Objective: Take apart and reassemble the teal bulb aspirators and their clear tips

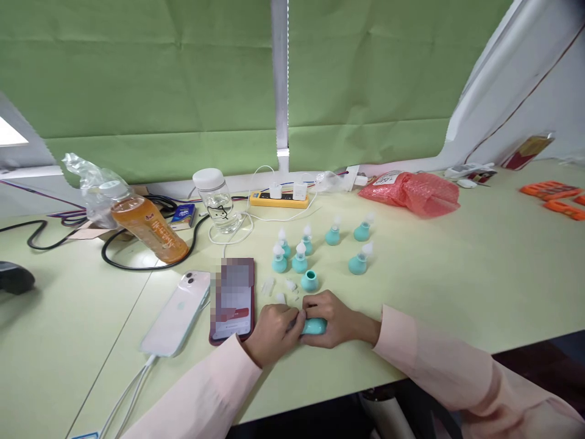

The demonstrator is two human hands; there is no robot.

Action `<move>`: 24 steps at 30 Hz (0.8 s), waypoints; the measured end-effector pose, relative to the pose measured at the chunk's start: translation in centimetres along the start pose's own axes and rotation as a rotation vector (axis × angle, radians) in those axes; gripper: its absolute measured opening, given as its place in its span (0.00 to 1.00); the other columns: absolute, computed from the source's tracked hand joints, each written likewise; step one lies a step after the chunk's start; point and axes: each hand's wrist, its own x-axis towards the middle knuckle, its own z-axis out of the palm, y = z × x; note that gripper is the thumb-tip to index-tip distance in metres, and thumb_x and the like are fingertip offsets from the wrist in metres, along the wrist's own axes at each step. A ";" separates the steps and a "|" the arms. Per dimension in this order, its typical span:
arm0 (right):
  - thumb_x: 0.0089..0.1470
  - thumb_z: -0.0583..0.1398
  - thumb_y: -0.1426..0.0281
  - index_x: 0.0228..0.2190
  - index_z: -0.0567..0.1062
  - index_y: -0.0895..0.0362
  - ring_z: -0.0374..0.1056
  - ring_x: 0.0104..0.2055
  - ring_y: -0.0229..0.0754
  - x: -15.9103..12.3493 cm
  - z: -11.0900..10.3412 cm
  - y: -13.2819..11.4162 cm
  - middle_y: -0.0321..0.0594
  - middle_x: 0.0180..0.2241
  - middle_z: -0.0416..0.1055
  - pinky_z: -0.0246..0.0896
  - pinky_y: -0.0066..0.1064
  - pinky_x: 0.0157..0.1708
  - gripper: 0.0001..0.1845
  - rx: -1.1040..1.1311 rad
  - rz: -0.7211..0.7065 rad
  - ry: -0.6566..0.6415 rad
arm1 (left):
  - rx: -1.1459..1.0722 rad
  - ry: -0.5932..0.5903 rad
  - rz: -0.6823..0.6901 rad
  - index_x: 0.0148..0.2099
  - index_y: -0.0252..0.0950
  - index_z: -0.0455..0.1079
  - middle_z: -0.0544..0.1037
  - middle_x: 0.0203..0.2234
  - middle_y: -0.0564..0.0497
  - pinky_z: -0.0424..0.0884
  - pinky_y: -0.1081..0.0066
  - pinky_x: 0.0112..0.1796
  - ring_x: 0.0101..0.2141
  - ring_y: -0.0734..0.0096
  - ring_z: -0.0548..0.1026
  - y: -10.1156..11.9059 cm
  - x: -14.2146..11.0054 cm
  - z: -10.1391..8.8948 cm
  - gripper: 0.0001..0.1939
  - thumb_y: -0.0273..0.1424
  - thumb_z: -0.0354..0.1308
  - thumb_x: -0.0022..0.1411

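My right hand is closed around a smooth teal bulb-shaped base, low over the table's near side. At the left end of that base, the fingers of my left hand are pinched together and meet my right fingertips. Whatever lies between the left fingers is hidden. Just beyond my hands stands an open teal base with nothing in its mouth. Behind it are several teal bases with white pointed tops, one being a small lamp-like piece. Small translucent pieces lie beside the open base.
Left of my hands lie a lit phone and a white phone with cables. Farther back are an orange drink bottle, a clear water bottle, a yellow power strip and a red bubble-wrap bag. Orange parts lie far right.
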 end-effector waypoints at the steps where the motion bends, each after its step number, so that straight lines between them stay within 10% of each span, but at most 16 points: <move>1: 0.41 0.58 0.63 0.20 0.70 0.59 0.57 0.20 0.32 0.0 0.0 0.0 0.36 0.20 0.62 0.51 0.25 0.20 0.11 -0.004 0.002 0.001 | -0.031 -0.014 -0.029 0.18 0.33 0.57 0.62 0.13 0.53 0.54 0.75 0.22 0.17 0.78 0.59 0.0 0.0 0.0 0.20 0.31 0.39 0.60; 24: 0.47 0.56 0.63 0.16 0.65 0.59 0.55 0.19 0.32 0.5 -0.1 -0.6 0.34 0.17 0.59 0.50 0.25 0.18 0.15 -0.032 0.033 0.100 | -0.843 -0.021 -0.369 0.18 0.35 0.47 0.49 0.15 0.58 0.47 0.75 0.21 0.19 0.80 0.49 -0.6 0.8 0.5 0.19 0.38 0.43 0.58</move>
